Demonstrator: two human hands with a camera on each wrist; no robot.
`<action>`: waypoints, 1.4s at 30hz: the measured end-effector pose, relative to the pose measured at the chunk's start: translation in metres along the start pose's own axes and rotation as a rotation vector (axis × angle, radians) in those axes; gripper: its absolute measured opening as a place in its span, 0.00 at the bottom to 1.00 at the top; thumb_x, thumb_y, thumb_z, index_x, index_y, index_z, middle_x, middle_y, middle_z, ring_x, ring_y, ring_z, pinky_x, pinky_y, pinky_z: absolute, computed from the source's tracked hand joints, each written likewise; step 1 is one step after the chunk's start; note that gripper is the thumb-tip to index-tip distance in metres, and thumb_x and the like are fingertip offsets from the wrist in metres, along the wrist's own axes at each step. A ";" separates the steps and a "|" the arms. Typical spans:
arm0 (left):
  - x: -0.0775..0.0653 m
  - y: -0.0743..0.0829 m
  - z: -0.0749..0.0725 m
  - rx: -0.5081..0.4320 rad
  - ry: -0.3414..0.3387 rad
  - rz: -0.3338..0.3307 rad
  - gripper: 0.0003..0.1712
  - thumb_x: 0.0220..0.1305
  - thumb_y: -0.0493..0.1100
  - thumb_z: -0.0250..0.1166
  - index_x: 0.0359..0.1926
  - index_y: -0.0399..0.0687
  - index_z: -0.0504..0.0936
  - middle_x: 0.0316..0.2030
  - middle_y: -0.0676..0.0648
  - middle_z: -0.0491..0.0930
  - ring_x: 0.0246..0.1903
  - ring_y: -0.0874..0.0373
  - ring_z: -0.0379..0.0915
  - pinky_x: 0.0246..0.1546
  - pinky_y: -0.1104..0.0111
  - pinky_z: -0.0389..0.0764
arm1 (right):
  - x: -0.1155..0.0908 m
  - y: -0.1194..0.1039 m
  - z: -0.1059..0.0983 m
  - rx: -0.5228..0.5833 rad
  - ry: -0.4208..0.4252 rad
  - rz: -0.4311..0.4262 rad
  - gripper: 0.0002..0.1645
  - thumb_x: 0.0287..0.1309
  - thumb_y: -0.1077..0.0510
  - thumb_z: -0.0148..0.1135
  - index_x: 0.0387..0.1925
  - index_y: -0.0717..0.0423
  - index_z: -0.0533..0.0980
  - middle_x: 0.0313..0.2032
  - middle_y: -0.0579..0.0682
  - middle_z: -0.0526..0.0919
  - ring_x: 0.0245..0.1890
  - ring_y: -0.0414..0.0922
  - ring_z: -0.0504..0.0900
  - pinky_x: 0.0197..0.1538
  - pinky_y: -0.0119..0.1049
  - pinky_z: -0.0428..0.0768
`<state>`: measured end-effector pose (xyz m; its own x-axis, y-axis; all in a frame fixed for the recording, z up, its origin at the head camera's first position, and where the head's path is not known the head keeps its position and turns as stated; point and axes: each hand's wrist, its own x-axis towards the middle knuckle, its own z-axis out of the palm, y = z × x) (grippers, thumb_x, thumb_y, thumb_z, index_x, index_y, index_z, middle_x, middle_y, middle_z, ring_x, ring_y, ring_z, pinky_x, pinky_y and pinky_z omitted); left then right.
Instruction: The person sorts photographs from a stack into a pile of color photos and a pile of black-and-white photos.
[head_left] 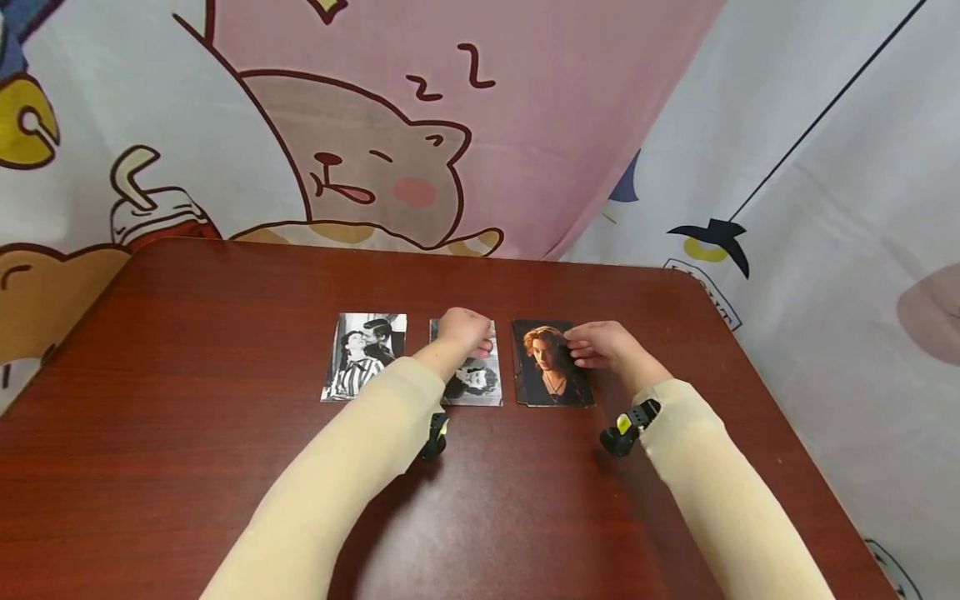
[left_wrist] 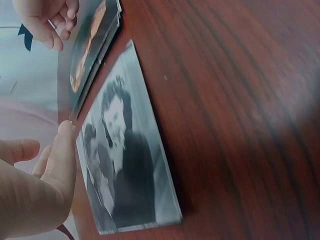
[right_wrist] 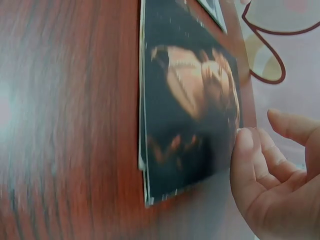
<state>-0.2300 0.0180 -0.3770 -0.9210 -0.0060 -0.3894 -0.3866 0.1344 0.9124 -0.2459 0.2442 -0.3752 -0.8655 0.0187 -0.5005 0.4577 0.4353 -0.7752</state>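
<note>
My left hand [head_left: 465, 332] is over the middle black-and-white photo card [head_left: 476, 385], hiding part of its upper half. In the left wrist view its thumb is apart from the fingers [left_wrist: 62, 150], which lie at the card's edge with nothing between them. My right hand [head_left: 602, 345] is at the right edge of a dark colour photo card [head_left: 553, 379] of a long-haired person. The right wrist view shows its fingertips [right_wrist: 245, 140] right at that edge, thumb apart. Beneath the dark card, another card edge [right_wrist: 142, 150] sticks out slightly.
Left of the middle card lies another black-and-white photo card [head_left: 363, 358], showing a couple, partly covered by my left sleeve [head_left: 360, 450]. All the cards lie on a reddish-brown wooden table [head_left: 187, 375]. Behind it hangs a cartoon-printed curtain [head_left: 555, 108].
</note>
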 end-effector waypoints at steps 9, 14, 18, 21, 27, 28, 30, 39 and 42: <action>-0.001 -0.004 -0.029 -0.027 0.045 -0.019 0.19 0.61 0.34 0.49 0.50 0.28 0.76 0.44 0.32 0.80 0.19 0.59 0.74 0.22 0.72 0.85 | -0.001 -0.014 0.024 0.036 -0.067 -0.027 0.25 0.65 0.58 0.54 0.59 0.69 0.66 0.30 0.46 0.80 0.25 0.34 0.79 0.31 0.24 0.83; -0.002 -0.009 -0.048 -0.015 0.068 -0.029 0.19 0.61 0.34 0.49 0.49 0.28 0.76 0.45 0.31 0.80 0.21 0.58 0.74 0.27 0.69 0.86 | 0.000 -0.017 0.038 0.052 -0.115 -0.037 0.24 0.65 0.58 0.54 0.58 0.70 0.68 0.26 0.44 0.82 0.24 0.34 0.80 0.30 0.25 0.84; -0.003 -0.013 -0.060 -0.017 0.078 -0.039 0.19 0.60 0.34 0.49 0.50 0.27 0.74 0.44 0.33 0.79 0.21 0.59 0.74 0.25 0.70 0.85 | 0.000 -0.020 0.047 0.050 -0.136 -0.056 0.25 0.64 0.59 0.54 0.58 0.70 0.67 0.33 0.49 0.82 0.26 0.36 0.81 0.32 0.27 0.85; -0.005 -0.016 -0.068 -0.021 0.075 -0.046 0.20 0.60 0.34 0.49 0.51 0.27 0.72 0.44 0.33 0.78 0.22 0.57 0.74 0.26 0.68 0.86 | 0.000 -0.022 0.053 0.038 -0.145 -0.055 0.25 0.64 0.59 0.54 0.58 0.70 0.67 0.39 0.53 0.80 0.28 0.37 0.81 0.35 0.27 0.85; -0.009 -0.019 -0.076 -0.017 0.059 -0.073 0.22 0.63 0.36 0.50 0.55 0.27 0.68 0.49 0.31 0.78 0.28 0.54 0.76 0.32 0.65 0.87 | -0.001 -0.025 0.065 0.061 -0.178 -0.046 0.25 0.65 0.60 0.53 0.59 0.70 0.66 0.42 0.56 0.80 0.29 0.38 0.82 0.39 0.29 0.85; -0.008 -0.019 -0.076 -0.017 0.053 -0.077 0.22 0.63 0.36 0.50 0.56 0.27 0.68 0.49 0.31 0.78 0.28 0.53 0.76 0.33 0.64 0.87 | 0.000 -0.025 0.067 0.068 -0.185 -0.045 0.25 0.65 0.60 0.53 0.60 0.70 0.66 0.42 0.57 0.79 0.30 0.38 0.82 0.39 0.29 0.85; -0.009 -0.020 -0.077 -0.015 0.047 -0.082 0.22 0.63 0.35 0.50 0.57 0.28 0.66 0.50 0.32 0.78 0.29 0.53 0.77 0.33 0.64 0.87 | 0.001 -0.025 0.069 0.079 -0.194 -0.041 0.25 0.65 0.61 0.52 0.60 0.70 0.65 0.43 0.57 0.79 0.30 0.38 0.82 0.41 0.29 0.85; -0.012 -0.019 -0.076 0.035 0.036 -0.074 0.25 0.63 0.38 0.50 0.59 0.28 0.66 0.49 0.32 0.78 0.42 0.45 0.80 0.37 0.63 0.87 | 0.000 -0.029 0.078 0.080 -0.205 -0.051 0.25 0.66 0.60 0.50 0.61 0.69 0.65 0.56 0.68 0.73 0.31 0.39 0.82 0.44 0.31 0.85; -0.013 -0.018 -0.075 0.068 0.033 -0.069 0.23 0.64 0.39 0.50 0.57 0.28 0.69 0.50 0.32 0.78 0.43 0.44 0.80 0.40 0.62 0.86 | -0.001 -0.031 0.080 0.075 -0.203 -0.049 0.25 0.66 0.59 0.50 0.61 0.69 0.65 0.58 0.69 0.71 0.31 0.38 0.82 0.43 0.31 0.85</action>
<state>-0.2144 -0.0586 -0.3786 -0.8936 -0.0498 -0.4461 -0.4465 0.2000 0.8721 -0.2430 0.1587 -0.3820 -0.8319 -0.1858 -0.5229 0.4364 0.3632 -0.8232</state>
